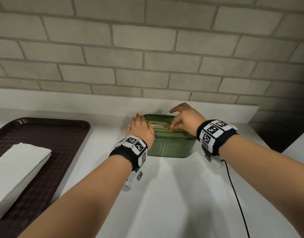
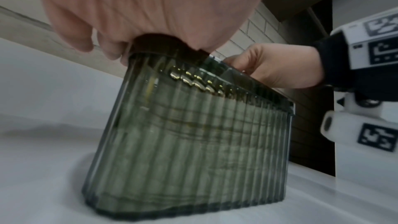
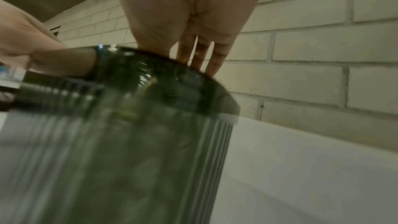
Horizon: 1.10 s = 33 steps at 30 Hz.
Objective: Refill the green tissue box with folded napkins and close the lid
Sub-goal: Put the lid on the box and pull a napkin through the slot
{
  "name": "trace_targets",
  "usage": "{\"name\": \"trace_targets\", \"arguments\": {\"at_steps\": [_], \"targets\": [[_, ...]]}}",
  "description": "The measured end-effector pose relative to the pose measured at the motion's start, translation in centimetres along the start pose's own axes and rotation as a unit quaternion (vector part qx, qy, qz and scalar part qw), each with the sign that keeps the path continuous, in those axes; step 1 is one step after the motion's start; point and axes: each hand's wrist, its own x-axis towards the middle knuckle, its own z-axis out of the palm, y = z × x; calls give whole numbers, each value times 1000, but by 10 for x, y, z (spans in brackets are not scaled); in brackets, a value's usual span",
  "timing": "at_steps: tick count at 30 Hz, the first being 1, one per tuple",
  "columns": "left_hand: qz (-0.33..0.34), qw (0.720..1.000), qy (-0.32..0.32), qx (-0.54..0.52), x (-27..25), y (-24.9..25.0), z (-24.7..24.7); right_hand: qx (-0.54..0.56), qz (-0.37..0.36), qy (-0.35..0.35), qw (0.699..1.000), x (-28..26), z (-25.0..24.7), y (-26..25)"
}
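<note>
Green tissue box (image 1: 170,145) upright on the white surface (image 1: 165,194), close to the brick wall (image 1: 147,48), lid (image 1: 165,121) seated with its gold-rimmed slot (image 1: 160,125) facing up. Folded napkins (image 1: 15,174) stacked well apart to the left, on a dark brown tray (image 1: 62,134). Left hand (image 1: 141,129) laid flat with straight fingers over the left end of the lid, steadying; left grip apart, pressing not clasping. Right hand (image 1: 185,120) curled at the slot, thumb and fingertips (image 1: 173,126) pinching its gold edge; right grip clamped on the lid.

Ribbed, translucent plastic walls, seen from the left wrist: stiff, light, likely smooth enough to slide on the surface unless pinned. Pale layers showing through the wall, so probably some paper inside already. Lid thin and rigid, probably a press fit; best taken at the slot rim or the overhanging edge, lifted evenly to avoid tipping the box. Napkins soft and floppy, prone to fanning out; best gathered as a stack from both long sides. Black cable (image 1: 237,200) trailing on the right
</note>
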Motion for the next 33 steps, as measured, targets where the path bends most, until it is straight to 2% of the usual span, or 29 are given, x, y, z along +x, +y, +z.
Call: {"name": "trace_targets", "arguments": {"at_steps": [4,7,13,19,23,29,33], "targets": [[5,1000,-4,-4,1,-1,0,-133,-45,-139,980,20,-11,-2],[6,1000,-1,-7,2,-2,1,-161,-28,-184,969,33,-11,-7],[11,1000,11,-23,4,-3,5,-182,-96,-192,960,39,-11,-11],[14,999,21,-39,5,-4,7,-100,-67,-179,976,43,-1,-11],[12,999,26,-44,5,-4,8,-29,-12,-188,982,43,3,-10],[14,998,26,-49,6,-4,8,-19,-3,-189,982,43,4,-9],[16,998,34,-47,6,-5,9,-31,-40,-180,982,42,3,-2]]}}
